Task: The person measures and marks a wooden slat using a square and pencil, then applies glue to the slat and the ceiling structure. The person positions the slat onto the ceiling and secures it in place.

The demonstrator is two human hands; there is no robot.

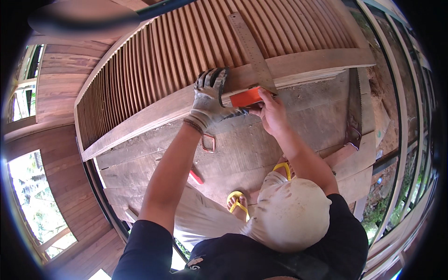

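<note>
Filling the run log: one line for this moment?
left hand: gloved, pressing square's orange stock | right hand: at stock | steel blade: across louvered panel

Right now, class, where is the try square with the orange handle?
In the head view, upper centre, the try square lies on the louvred wooden door; the gloved left hand presses beside its handle, and the bare right hand grips it.

One louvred wooden panel point(196, 51), one steel square point(249, 42), one handsaw point(353, 112), two yellow sandals point(237, 201), one glove point(210, 98).
</note>
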